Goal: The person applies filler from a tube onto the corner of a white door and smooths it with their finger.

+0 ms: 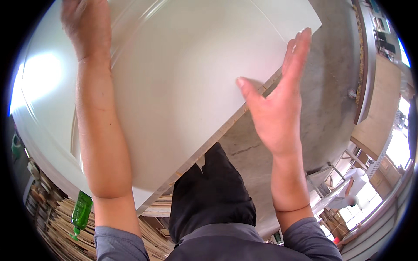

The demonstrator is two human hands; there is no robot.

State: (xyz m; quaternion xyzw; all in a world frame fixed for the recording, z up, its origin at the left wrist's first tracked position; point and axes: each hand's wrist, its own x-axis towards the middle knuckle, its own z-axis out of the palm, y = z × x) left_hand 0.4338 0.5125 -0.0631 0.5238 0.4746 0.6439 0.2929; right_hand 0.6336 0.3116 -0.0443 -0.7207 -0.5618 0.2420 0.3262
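Note:
A large white panel (pixel 183 78), like a door with moulded grooves, stretches out in front of me. Over its left part reaches my left hand (pixel 87 26), cut off by the upper rim of the picture, its fingers hidden. My right hand (pixel 278 108) is at the panel's near right edge. Its thumb points over the white face and its fingers stretch out past the edge, spread from the thumb. It grips nothing. Whether the thumb touches the panel I cannot tell. A raw, unpainted strip (pixel 217 134) runs along the near edge.
Left of the panel is a green bottle (pixel 82 209) with a pump top. Stacked thin wood strips (pixel 63 222) lie at the lower left. Grey concrete floor (pixel 324 108) shows to the right. Farther off are a brown board (pixel 379 108) and another person (pixel 344 202) near bright windows.

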